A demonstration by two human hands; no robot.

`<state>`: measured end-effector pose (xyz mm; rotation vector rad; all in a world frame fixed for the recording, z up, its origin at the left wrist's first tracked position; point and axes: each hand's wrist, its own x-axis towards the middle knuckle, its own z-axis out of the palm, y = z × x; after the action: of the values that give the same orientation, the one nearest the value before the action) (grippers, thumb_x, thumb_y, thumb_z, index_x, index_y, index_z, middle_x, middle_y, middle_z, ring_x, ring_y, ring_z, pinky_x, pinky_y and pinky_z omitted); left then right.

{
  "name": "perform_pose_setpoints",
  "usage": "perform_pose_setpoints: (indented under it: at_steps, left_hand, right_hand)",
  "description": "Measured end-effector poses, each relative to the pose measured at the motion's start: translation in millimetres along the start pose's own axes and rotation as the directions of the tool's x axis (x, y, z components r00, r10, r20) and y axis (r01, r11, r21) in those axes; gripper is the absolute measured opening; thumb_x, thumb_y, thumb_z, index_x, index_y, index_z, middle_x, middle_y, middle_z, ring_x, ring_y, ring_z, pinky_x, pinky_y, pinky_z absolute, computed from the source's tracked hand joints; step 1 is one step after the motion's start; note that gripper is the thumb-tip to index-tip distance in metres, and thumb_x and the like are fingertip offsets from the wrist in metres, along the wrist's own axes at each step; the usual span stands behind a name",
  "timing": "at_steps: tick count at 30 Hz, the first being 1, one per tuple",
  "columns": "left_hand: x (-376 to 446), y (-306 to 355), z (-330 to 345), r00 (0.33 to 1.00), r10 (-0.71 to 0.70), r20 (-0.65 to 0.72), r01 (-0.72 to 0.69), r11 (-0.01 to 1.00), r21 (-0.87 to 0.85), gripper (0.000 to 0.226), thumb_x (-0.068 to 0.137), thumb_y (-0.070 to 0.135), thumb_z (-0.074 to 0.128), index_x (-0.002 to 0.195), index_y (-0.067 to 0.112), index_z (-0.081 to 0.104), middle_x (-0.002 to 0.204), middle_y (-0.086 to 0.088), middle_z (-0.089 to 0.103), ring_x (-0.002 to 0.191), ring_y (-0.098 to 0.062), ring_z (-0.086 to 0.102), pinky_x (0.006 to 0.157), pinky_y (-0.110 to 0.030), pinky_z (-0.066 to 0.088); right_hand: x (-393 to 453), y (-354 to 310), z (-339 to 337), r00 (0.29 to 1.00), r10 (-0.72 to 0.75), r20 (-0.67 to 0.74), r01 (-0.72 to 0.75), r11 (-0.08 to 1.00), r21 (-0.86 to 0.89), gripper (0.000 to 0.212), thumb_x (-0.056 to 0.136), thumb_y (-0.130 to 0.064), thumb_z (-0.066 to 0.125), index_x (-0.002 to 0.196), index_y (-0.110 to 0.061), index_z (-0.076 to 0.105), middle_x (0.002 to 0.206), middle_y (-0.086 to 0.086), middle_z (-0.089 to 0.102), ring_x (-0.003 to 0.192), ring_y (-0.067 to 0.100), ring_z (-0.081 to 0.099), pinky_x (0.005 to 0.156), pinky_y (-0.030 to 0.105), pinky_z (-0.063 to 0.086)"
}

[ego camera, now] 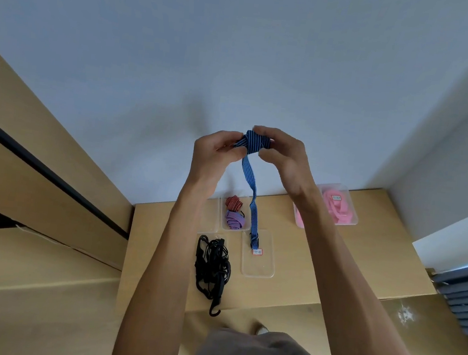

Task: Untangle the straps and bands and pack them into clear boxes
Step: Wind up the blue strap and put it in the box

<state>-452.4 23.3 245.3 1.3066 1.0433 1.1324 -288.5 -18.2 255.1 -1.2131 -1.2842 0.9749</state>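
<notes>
A blue striped strap point(250, 176) is raised in front of the wall, its top wound into a small roll between my two hands. My left hand point(218, 152) pinches the roll's left side and my right hand point(281, 156) pinches its right side. The loose tail hangs down, and its black hook end hangs in front of a clear lid point(258, 266) with a red-bordered label. A clear box point(222, 205) on the table holds a rolled red strap point(233, 202) and a rolled purple strap point(234, 220). A tangle of black cords point(211, 267) with hooks lies near the table's front edge.
A clear box point(351, 215) with pink bands point(336, 208) stands at the table's back right, partly behind my right forearm. A wooden cabinet stands to the left of the light wooden table point(362, 263). Grey slatted material sits at the right. A shoe shows on the floor below.
</notes>
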Motion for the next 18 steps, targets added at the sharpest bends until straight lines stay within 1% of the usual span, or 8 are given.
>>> perform_pose_setpoints:
  at_steps: [2,4,7,9,12,15,17,18]
  left_hand:
    - [-1,0,3,1.000,0.030,0.002,-0.030,1.000,-0.009,0.026,0.081,-0.005,0.072,0.101,0.010,0.076,0.092,-0.003,0.077,0.086,-0.016,0.072,0.077,-0.024,0.055]
    - [1,1,5,0.999,0.050,0.000,-0.050,0.998,-0.034,0.027,0.079,-0.009,0.070,0.099,0.009,0.074,0.088,0.002,0.076,0.084,-0.013,0.071,0.075,-0.022,0.055]
    - [6,2,7,0.994,0.112,0.010,-0.112,0.992,0.049,0.027,0.077,-0.009,0.071,0.091,0.014,0.071,0.085,0.005,0.074,0.082,-0.011,0.069,0.075,-0.023,0.054]
    - [8,1,7,0.993,0.121,0.019,-0.122,0.985,0.125,0.023,0.080,-0.003,0.073,0.093,0.016,0.070,0.088,0.003,0.073,0.082,-0.012,0.069,0.076,-0.025,0.055]
    - [10,0,7,0.999,-0.013,0.038,0.006,0.983,0.182,0.022,0.084,0.019,0.073,0.106,0.021,0.069,0.100,-0.002,0.074,0.089,-0.012,0.072,0.078,-0.026,0.055]
    - [9,1,5,0.978,-0.154,0.140,0.129,0.977,0.170,0.025,0.086,0.032,0.066,0.105,0.016,0.073,0.098,-0.007,0.076,0.092,-0.016,0.074,0.084,-0.032,0.054]
    - [8,0,3,0.958,-0.188,0.215,0.161,0.978,0.135,0.032,0.094,0.038,0.061,0.112,0.014,0.071,0.100,-0.005,0.078,0.091,-0.022,0.076,0.086,-0.034,0.055]
    - [7,-1,3,0.959,-0.180,0.218,0.155,0.980,0.128,0.032,0.097,0.039,0.059,0.113,0.013,0.070,0.100,-0.004,0.078,0.089,-0.021,0.076,0.085,-0.033,0.055]
  right_hand:
    - [1,1,1,1.000,0.017,-0.011,-0.017,0.999,0.038,0.043,0.090,-0.010,0.065,0.132,-0.011,0.059,0.115,0.005,0.070,0.100,0.004,0.067,0.085,0.016,0.051]
    - [1,4,2,0.999,0.009,-0.047,-0.005,0.997,0.077,0.034,0.093,-0.005,0.065,0.127,-0.005,0.061,0.110,0.010,0.071,0.096,0.007,0.068,0.082,0.019,0.052]
    - [1,8,3,0.998,0.015,-0.067,-0.005,0.989,0.148,0.027,0.091,-0.001,0.064,0.117,-0.002,0.067,0.107,0.016,0.072,0.096,0.018,0.069,0.083,0.027,0.056]
    - [2,9,1,0.997,0.027,-0.078,-0.014,0.987,0.160,0.027,0.088,0.001,0.065,0.115,-0.002,0.068,0.105,0.018,0.072,0.093,0.022,0.070,0.082,0.030,0.058]
    - [1,11,0,0.996,0.015,-0.093,0.000,0.988,0.155,0.032,0.084,0.008,0.066,0.115,0.000,0.066,0.102,0.017,0.072,0.089,0.020,0.070,0.078,0.027,0.056]
    - [1,13,-1,0.995,0.018,-0.102,-0.001,0.987,0.164,0.038,0.082,0.009,0.067,0.117,-0.005,0.067,0.105,0.015,0.071,0.091,0.021,0.071,0.080,0.030,0.057]
    - [2,13,-3,0.995,0.018,-0.097,-0.004,0.990,0.141,0.040,0.082,0.008,0.069,0.118,-0.009,0.069,0.108,0.013,0.071,0.097,0.025,0.071,0.084,0.035,0.059]
    - [1,14,-2,0.996,0.012,-0.091,-0.001,0.992,0.125,0.041,0.082,0.009,0.069,0.118,-0.009,0.069,0.109,0.013,0.071,0.100,0.027,0.070,0.087,0.037,0.059]
